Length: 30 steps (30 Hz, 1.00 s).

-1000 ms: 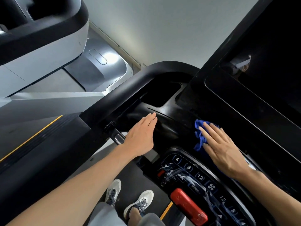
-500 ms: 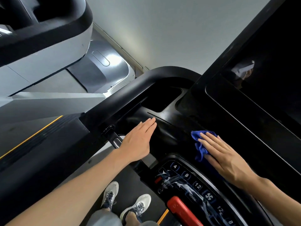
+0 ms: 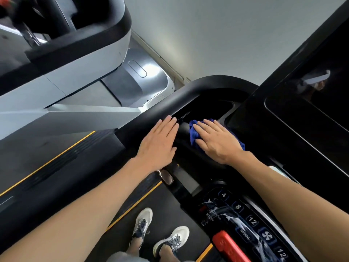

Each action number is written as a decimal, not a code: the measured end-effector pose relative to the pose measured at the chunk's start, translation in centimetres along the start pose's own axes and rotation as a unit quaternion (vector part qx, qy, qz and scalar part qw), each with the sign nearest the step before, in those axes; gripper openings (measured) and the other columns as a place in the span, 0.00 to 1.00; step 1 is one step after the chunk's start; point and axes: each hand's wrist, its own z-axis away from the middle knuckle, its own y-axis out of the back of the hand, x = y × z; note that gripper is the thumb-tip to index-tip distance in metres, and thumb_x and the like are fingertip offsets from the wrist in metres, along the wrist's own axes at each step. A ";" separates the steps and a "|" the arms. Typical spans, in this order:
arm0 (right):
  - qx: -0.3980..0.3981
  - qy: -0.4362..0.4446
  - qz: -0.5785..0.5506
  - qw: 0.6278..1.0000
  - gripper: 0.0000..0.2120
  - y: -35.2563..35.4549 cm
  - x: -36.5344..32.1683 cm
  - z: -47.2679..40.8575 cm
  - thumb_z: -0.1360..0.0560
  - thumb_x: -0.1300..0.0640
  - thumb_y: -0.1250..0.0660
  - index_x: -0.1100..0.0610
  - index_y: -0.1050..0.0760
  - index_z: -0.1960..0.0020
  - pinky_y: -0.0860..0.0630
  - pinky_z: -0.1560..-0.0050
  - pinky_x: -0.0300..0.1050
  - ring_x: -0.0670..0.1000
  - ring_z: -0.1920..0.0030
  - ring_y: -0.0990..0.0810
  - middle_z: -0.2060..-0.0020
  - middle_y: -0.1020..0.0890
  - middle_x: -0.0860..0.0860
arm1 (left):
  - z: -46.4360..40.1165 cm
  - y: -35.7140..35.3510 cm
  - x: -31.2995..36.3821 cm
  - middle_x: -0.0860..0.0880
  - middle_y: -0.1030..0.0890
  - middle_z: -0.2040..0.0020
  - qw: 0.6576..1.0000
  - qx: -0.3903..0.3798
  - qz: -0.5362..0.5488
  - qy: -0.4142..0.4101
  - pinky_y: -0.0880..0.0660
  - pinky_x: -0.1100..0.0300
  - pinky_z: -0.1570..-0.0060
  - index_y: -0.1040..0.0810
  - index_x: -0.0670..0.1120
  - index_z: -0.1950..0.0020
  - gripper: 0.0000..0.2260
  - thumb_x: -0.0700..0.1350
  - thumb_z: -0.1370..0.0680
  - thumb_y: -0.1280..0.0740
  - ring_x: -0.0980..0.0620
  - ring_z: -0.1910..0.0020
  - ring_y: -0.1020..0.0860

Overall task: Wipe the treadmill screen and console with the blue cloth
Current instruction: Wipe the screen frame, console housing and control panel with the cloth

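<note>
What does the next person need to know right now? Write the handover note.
Left hand: flat, fingers straight, resting on the black handrail at the console's left edge.
Right hand: flat, pressing the blue cloth onto the console, beside the tray recess.
Done: cannot be judged from the surfaces; the cloth is now at the console's left end.
Left, as far as can be told: the dark screen and the keypad panel with the red stop key.

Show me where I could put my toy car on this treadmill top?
The dark tray beyond the blue cloth looks bare. So does the flat strip below the screen. It's crowded where the left hand and right hand press.
</note>
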 end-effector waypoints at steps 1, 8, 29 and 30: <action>-0.001 0.019 0.002 1.000 0.33 -0.2 0.5 1.3 0.19 0.39 0.61 0.51 0.46 0.18 0.53 0.19 0.51 0.51 0.19 0.48 0.19 0.42 0.49 | 0.1 0.8 -1.5 0.44 0.52 0.16 1.000 -0.010 -0.016 0.018 0.60 0.53 0.20 0.50 0.41 0.17 0.39 0.57 0.20 0.35 0.47 0.17 0.56; 0.047 -0.023 0.003 0.999 0.32 -1.4 0.6 4.0 0.18 0.41 0.52 0.56 0.41 0.19 0.54 0.22 0.50 0.54 0.20 0.42 0.20 0.40 0.53 | 1.3 2.0 -8.5 0.45 0.67 0.18 0.991 -0.131 -0.008 0.037 0.61 0.55 0.20 0.65 0.44 0.18 0.54 0.66 0.25 0.31 0.50 0.19 0.65; 0.283 -0.406 -0.514 0.701 0.25 -0.3 -28.7 -8.2 0.15 0.64 0.48 0.64 0.46 0.20 0.57 0.21 0.39 0.51 0.19 0.51 0.20 0.43 0.56 | 7.0 3.4 -15.3 0.47 0.68 0.18 0.974 -0.168 -0.048 -0.146 0.61 0.56 0.21 0.63 0.44 0.18 0.54 0.68 0.29 0.35 0.52 0.20 0.68; 0.283 -0.398 -0.523 0.698 0.25 -0.5 -30.1 -7.8 0.15 0.65 0.48 0.62 0.47 0.19 0.57 0.21 0.39 0.49 0.19 0.53 0.19 0.45 0.54 | 7.0 3.6 -15.4 0.47 0.68 0.18 0.972 -0.171 -0.048 -0.152 0.64 0.59 0.22 0.63 0.44 0.18 0.54 0.67 0.29 0.35 0.52 0.20 0.68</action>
